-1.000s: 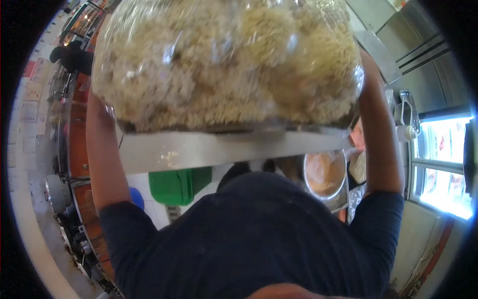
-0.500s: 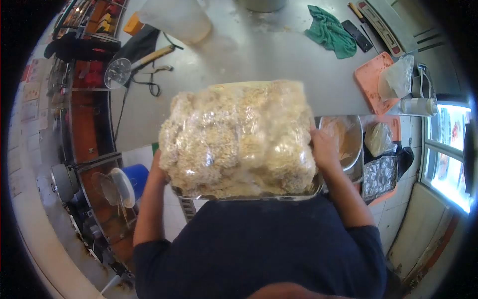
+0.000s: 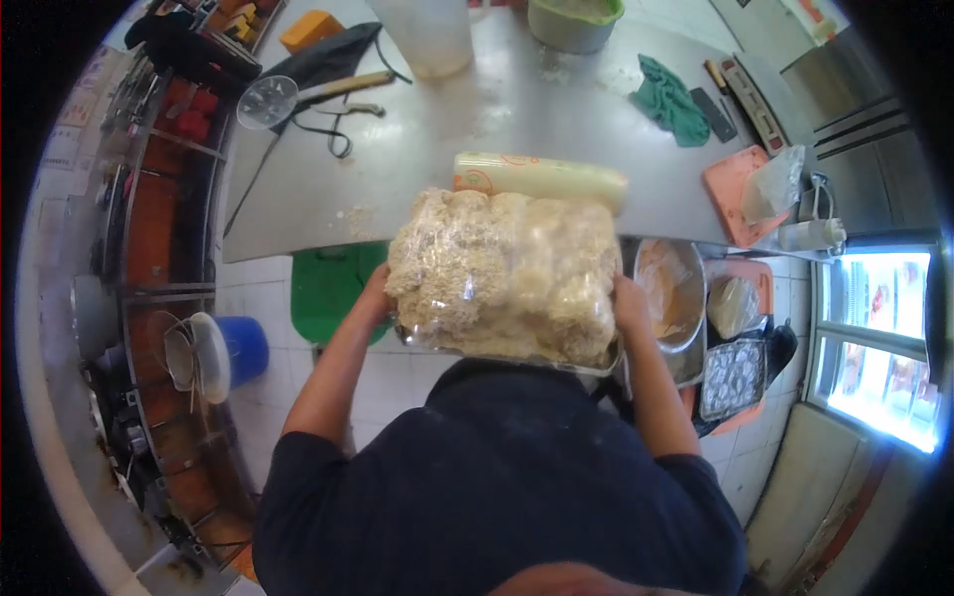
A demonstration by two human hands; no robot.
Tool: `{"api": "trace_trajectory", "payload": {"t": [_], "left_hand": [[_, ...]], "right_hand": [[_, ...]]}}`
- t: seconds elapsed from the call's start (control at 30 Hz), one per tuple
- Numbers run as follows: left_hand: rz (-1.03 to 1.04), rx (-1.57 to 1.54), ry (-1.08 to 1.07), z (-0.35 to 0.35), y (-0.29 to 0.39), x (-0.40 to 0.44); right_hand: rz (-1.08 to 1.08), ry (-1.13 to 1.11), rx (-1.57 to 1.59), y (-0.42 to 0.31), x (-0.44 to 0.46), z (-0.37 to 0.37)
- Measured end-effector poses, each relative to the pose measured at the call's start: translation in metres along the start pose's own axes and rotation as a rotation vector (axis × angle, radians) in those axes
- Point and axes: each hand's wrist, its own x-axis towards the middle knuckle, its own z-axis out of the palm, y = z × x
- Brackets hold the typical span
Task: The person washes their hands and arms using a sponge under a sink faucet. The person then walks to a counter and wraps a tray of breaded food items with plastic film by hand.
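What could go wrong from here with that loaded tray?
If the left hand or right hand dips, the tray would tilt and its wrapped heap may slide.
The film roll lies on the table just beyond; moving forward might knock it.
The metal bowl looks close to the right hand; a sideways swing might bump it.

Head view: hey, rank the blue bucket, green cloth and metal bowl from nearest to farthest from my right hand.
From your right hand, as the head view shows it:
1. Metal bowl: just to its right.
2. Green cloth: ahead, on the table's right side.
3. Blue bucket: well over to the left, past your left arm.
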Motion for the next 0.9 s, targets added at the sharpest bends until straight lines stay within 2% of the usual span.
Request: {"api": "trace_trajectory", "payload": {"t": [0.03,0.07,0.13,0.2,0.23,0.27,0.3,0.33,0.4,0.43,0.47,0.53,0.57,0.63,0.67,0.73,0.8,0.87,0.9], "left_hand": [[0.064,0.128,-0.023,0.004,0.005,0.006],[0.088,0.123,-0.027,0.010,0.011,0.015],[0.124,0.183,-0.034,0.019,0.026,0.036],[0.148,0.238,-0.040,0.028,0.040,0.058],[0.142,0.109,-0.064,0.032,0.045,0.074],[0.132,-0.016,-0.091,0.042,0.058,0.083],[0.139,0.085,-0.041,0.052,0.068,0.088],[0.156,0.098,-0.049,0.058,0.076,0.098],[0.207,0.159,0.011,0.056,0.075,0.140],[0.216,0.142,-0.025,0.052,0.072,0.162],[0.202,0.158,-0.022,0.051,0.074,0.179],[0.183,0.139,0.076,0.051,0.076,0.202],[0.157,0.153,0.078,0.051,0.088,0.206],[-0.015,0.656,0.248,0.059,0.134,0.210],[-0.025,0.669,0.250,0.069,0.150,0.216],[0.613,0.633,0.352,0.088,0.180,0.224],[0.977,0.817,0.230,0.141,0.215,0.239],[0.876,0.870,0.190,0.175,0.240,0.277],[0.619,1.015,0.242,0.197,0.256,0.284]], "right_hand": [[0.012,-0.021,-0.074,0.002,0.012,-0.002],[-0.006,-0.005,-0.079,0.000,0.028,-0.007],[0.151,-0.061,0.031,-0.004,0.057,-0.010],[0.135,-0.052,0.002,0.013,0.098,0.001],[0.086,-0.009,0.141,0.047,0.133,0.023],[0.037,0.032,0.282,0.038,0.147,0.021],[0.110,0.034,0.289,0.035,0.158,0.016],[0.100,0.050,0.301,0.034,0.170,0.008],[-0.086,0.132,-0.019,0.012,0.182,-0.020],[-0.111,0.156,-0.037,0.020,0.199,-0.025],[-0.097,0.150,-0.023,0.020,0.210,-0.039],[-0.009,-0.036,-0.085,0.012,0.234,-0.080],[0.013,-0.003,0.077,0.029,0.259,-0.088],[0.031,0.104,0.275,0.044,0.302,-0.105],[0.025,0.174,0.318,0.039,0.318,-0.116],[-0.030,0.202,0.319,0.025,0.347,-0.124],[-0.095,0.215,0.317,0.003,0.371,-0.127],[-0.045,0.093,0.451,-0.017,0.393,-0.128],[0.011,0.018,0.478,-0.007,0.420,-0.117]]}}
